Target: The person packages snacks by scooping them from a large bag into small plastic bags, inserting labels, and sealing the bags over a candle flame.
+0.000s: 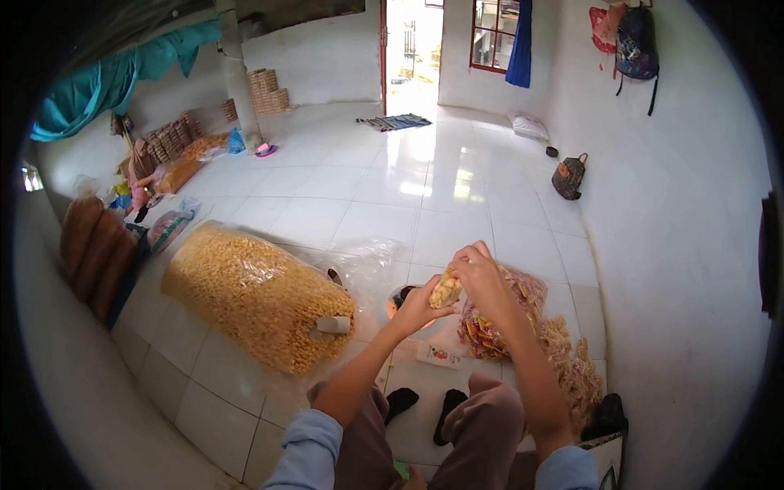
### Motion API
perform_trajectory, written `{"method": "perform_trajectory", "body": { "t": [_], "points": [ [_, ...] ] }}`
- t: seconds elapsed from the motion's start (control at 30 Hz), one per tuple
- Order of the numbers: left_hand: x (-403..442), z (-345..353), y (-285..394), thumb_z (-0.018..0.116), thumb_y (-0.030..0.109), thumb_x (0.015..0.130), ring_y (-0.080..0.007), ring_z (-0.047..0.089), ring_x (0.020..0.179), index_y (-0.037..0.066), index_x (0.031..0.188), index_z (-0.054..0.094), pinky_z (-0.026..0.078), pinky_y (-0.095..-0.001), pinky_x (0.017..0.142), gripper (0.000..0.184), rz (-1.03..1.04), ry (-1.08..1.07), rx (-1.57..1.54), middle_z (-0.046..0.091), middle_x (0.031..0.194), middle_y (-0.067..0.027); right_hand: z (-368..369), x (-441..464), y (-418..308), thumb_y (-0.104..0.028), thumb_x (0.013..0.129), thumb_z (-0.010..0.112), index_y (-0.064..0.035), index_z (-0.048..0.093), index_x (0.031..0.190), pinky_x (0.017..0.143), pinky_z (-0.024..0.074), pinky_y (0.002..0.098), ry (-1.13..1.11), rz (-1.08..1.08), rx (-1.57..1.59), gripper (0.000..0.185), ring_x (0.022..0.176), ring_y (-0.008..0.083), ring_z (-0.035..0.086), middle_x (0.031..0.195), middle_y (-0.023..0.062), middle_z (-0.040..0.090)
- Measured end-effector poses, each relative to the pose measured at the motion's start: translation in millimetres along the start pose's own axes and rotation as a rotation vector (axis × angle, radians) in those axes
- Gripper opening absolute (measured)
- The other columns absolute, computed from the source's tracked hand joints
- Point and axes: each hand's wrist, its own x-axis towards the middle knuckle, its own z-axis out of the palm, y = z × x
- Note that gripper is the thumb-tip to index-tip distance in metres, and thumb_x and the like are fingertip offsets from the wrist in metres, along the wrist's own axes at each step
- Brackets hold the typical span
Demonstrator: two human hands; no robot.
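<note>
My left hand point(423, 307) is closed round the lower part of a small clear packet point(446, 291) filled with yellowish snack pieces. Fingers of my right hand point(478, 269) pinch the packet's upper end. Below and to the left of my hands, a round container point(401, 299) with a glowing orange spot is partly hidden. A large clear sack of yellow snacks point(253, 294) lies to the left, with a white scoop point(332, 325) at its mouth. Right of my hands is a bag of colourful small packets point(523, 298).
Filled packets point(576, 376) are heaped at the right. A white printed pack point(438, 355) lies before my feet. A seated person point(140, 170) is at the far left beside stacked goods. Brown sacks point(96, 249) lean at left; a backpack point(569, 177) stands by the right wall.
</note>
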Motion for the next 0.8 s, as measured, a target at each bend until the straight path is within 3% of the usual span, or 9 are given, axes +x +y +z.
{"method": "perform_trajectory", "body": {
  "t": [0.23,0.3,0.4,0.47,0.53,0.6,0.73,0.8],
  "points": [
    [-10.1,-29.6,-28.1,0.074,0.027,0.067,-0.0265,0.059,0.077,0.003,0.103,0.046,0.045,-0.0333,0.067,0.051,-0.102,0.020,0.001,0.058,0.083,-0.0137,50.1,11.3,-6.7,-0.007,0.070,0.059,-0.0023,0.060,0.073,0.076,0.0414,0.0340,-0.049,0.140,0.046,0.006,0.080,0.0242,0.048,0.074,0.0086,0.053],
    [-11.2,-32.7,-35.7,0.075,0.022,0.068,-0.0122,0.057,0.082,0.004,0.108,0.048,0.046,-0.0277,0.071,0.051,-0.124,-0.024,-0.002,0.061,0.089,-0.0068,55.1,14.0,-5.5,-0.008,0.070,0.060,-0.0036,0.060,0.072,0.076,0.0412,0.0342,-0.057,0.205,0.047,0.005,0.080,0.0241,0.048,0.073,0.0083,0.054],
    [-12.4,-34.3,-42.8,0.075,0.022,0.068,-0.0122,0.057,0.083,0.003,0.107,0.048,0.046,-0.0274,0.073,0.051,-0.110,-0.024,0.017,0.061,0.089,-0.0066,63.0,10.6,3.8,-0.009,0.070,0.059,-0.0044,0.061,0.070,0.078,0.0366,0.0310,-0.109,0.200,0.118,0.005,0.079,0.0212,0.048,0.071,0.0047,0.058],
    [-9.7,-36.6,-41.0,0.075,0.022,0.068,-0.0126,0.057,0.084,0.003,0.108,0.048,0.046,-0.0275,0.074,0.052,-0.130,-0.040,0.019,0.061,0.089,-0.0069,62.3,8.7,11.1,-0.007,0.068,0.063,-0.0050,0.064,0.073,0.072,0.0421,0.0338,-0.048,0.308,0.326,0.006,0.079,0.0236,0.050,0.070,0.0092,0.053],
    [-10.1,-35.6,-37.1,0.075,0.023,0.068,-0.0131,0.057,0.084,0.003,0.109,0.048,0.046,-0.0277,0.074,0.054,-0.148,-0.051,0.016,0.061,0.090,-0.0072,60.9,7.9,13.5,-0.007,0.068,0.064,-0.0058,0.065,0.074,0.071,0.0425,0.0340,-0.081,0.255,0.252,0.007,0.078,0.0238,0.050,0.069,0.0093,0.053],
    [-11.1,-31.9,-34.4,0.075,0.025,0.067,-0.0208,0.058,0.083,0.004,0.109,0.047,0.045,-0.0301,0.073,0.055,-0.144,-0.104,-0.016,0.058,0.092,-0.0118,58.0,7.8,11.2,-0.007,0.068,0.064,-0.0067,0.066,0.076,0.071,0.0428,0.0342,-0.110,0.199,0.180,0.008,0.076,0.0239,0.051,0.069,0.0095,0.052],
    [-14.7,-21.9,-34.9,0.075,0.026,0.067,-0.0206,0.059,0.083,0.003,0.111,0.046,0.045,-0.0294,0.075,0.057,-0.062,-0.062,-0.052,0.060,0.091,-0.0117,55.6,5.1,9.2,-0.009,0.071,0.064,-0.0080,0.067,0.078,0.071,0.0433,0.0341,-0.278,0.359,0.189,0.008,0.077,0.0232,0.051,0.073,0.0099,0.056],
    [-14.6,-21.6,-36.1,0.075,0.023,0.066,-0.0162,0.059,0.086,0.003,0.110,0.045,0.045,-0.0274,0.076,0.057,-0.040,-0.077,0.030,0.060,0.092,-0.0095,61.2,-1.0,19.1,-0.010,0.072,0.064,-0.0083,0.067,0.078,0.072,0.0433,0.0339,-0.325,0.408,0.257,0.007,0.078,0.0228,0.051,0.075,0.0103,0.057]
  ]
}}
